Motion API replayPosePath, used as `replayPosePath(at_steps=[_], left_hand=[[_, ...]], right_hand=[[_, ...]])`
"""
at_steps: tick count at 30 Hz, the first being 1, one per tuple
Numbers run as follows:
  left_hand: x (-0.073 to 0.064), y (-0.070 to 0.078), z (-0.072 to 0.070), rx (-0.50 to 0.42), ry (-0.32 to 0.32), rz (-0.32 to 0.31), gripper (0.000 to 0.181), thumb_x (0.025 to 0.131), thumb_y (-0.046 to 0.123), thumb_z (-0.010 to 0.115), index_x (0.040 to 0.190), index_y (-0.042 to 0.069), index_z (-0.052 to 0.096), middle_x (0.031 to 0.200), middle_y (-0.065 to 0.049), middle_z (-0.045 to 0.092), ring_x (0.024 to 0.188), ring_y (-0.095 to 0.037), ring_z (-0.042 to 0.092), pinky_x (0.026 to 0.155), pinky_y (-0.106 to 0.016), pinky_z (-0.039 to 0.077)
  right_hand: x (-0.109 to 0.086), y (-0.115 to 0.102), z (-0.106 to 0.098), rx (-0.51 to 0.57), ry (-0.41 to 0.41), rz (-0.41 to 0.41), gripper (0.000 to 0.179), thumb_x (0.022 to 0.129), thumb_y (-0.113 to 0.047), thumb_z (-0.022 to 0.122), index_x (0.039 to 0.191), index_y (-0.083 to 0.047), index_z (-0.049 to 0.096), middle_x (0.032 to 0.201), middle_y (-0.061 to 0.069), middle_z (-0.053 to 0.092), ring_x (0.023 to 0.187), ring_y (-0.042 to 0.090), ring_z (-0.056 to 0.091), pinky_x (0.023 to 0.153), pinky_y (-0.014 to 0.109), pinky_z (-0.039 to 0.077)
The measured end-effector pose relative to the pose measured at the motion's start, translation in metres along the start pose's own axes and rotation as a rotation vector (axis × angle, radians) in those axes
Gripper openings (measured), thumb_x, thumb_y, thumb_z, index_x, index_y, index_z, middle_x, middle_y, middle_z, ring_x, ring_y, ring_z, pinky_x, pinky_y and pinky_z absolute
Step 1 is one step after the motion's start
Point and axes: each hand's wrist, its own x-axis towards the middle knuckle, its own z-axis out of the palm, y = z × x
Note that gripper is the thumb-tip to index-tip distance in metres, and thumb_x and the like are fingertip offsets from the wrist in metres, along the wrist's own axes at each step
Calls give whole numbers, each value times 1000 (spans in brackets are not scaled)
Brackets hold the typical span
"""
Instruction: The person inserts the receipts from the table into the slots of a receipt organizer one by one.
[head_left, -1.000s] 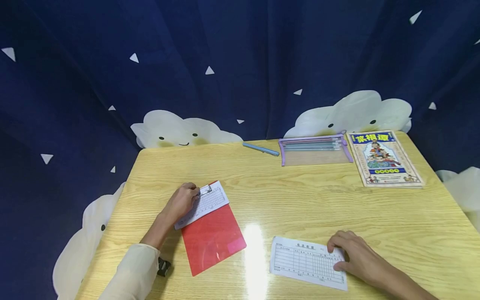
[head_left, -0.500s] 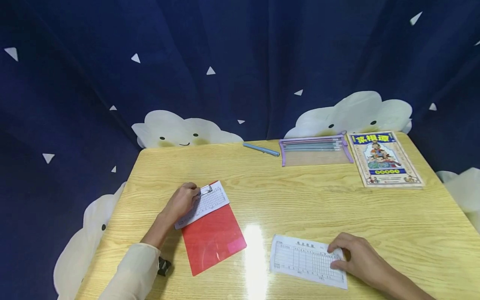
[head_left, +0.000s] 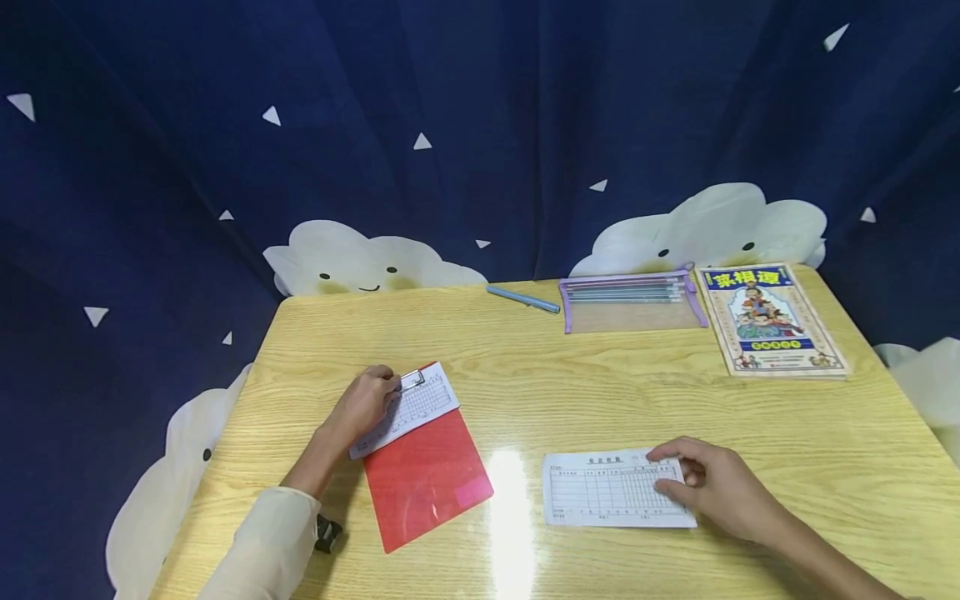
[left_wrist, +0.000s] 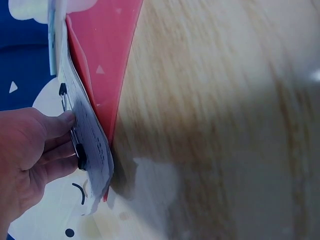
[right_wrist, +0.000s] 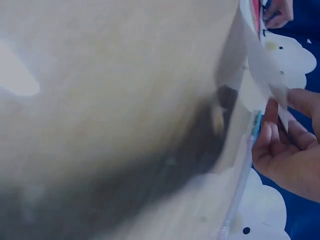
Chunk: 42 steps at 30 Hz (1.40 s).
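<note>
A red clipboard (head_left: 429,475) lies slanted on the table at left, with a stack of printed receipt slips (head_left: 423,404) across its top end. My left hand (head_left: 367,404) reaches over the slips and grips the metal clip (head_left: 412,380). In the left wrist view the thumb and fingers are on the wire clip (left_wrist: 75,132) with its black ends. My right hand (head_left: 720,492) pinches a single receipt slip (head_left: 600,492) at its right end, thumb on the printed face. Seen from the right wrist, this slip (right_wrist: 262,65) bends, held up above the table.
Along the table's back edge lie a blue pen (head_left: 523,298), a purple-trimmed mesh pencil case (head_left: 630,317) with several pencils, and an illustrated book (head_left: 772,321) at right. A small black object (head_left: 327,533) shows beside the left sleeve. A dark blue curtain (head_left: 480,125) hangs behind.
My right hand has raised the single slip away from the table's front and turned it nearly level across the view. The left hand has stayed on the clip.
</note>
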Motion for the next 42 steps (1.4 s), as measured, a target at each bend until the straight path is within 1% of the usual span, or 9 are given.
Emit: replayPosePath(at_steps=[4,7,10,16,24,29,35,39,42], left_hand=[[0,0,-1,-1,11,2,5,79,-3,68,79,2,67,88,-17,64,82,-30,63,73,-40,55],[-1,-1,-1,0,18,7,6,78,-3,69,79,2,67,87,-17,64,82,-30,63,72,-39,55],[-1,-2,0,3,32,19,6,77,-4,69,79,2,67,86,-17,63,81,-30,62,72,-39,55],[-2,-3,0,18,43,25,6,77,-4,70,79,1,66,84,-16,62,80,-29,62,72,-39,54],[-6,-4,2,-6,48,7,5,77,-4,70,80,1,68,85,-17,64,80,-30,63,71,-39,55],[-5,-3,4,-6,39,-1,6,77,-3,71,81,1,69,87,-17,64,81,-30,63,73,-39,55],[-3,-1,4,7,4,0,5,79,-2,70,83,2,69,89,-17,65,83,-30,63,74,-38,55],[-1,1,2,21,-1,5,5,79,-2,70,83,1,69,89,-16,64,83,-29,63,73,-38,55],[0,2,0,24,7,11,5,78,-2,71,81,1,69,87,-16,64,81,-29,63,72,-37,55]], right_hand=[[13,-9,-5,34,-15,-29,28,82,-13,71,109,-14,64,60,-9,36,49,-3,27,42,20,31],[25,-17,-7,45,0,-55,27,84,-13,70,110,-14,64,59,-9,35,49,-3,27,42,20,31],[40,-26,-8,63,13,-49,26,84,-17,71,109,-15,65,58,-9,36,48,-2,26,41,21,31],[75,-45,-1,142,-12,-57,27,84,-22,71,110,-15,65,56,-6,34,44,1,25,39,22,29],[130,-76,42,241,-153,-104,24,85,-12,70,108,-7,65,55,-5,29,45,3,23,42,18,25],[160,-91,79,196,-231,-154,24,83,-9,70,107,-7,66,54,-7,29,48,4,25,45,17,25],[184,-102,117,146,-326,-132,28,81,-5,70,109,-5,65,52,-5,38,43,6,34,43,18,31],[194,-109,136,64,-344,-129,27,80,-5,70,107,-7,65,64,0,51,54,8,43,53,19,39],[200,-114,147,-13,-337,-135,26,80,-6,71,105,-9,66,84,4,63,72,12,52,69,23,45]])
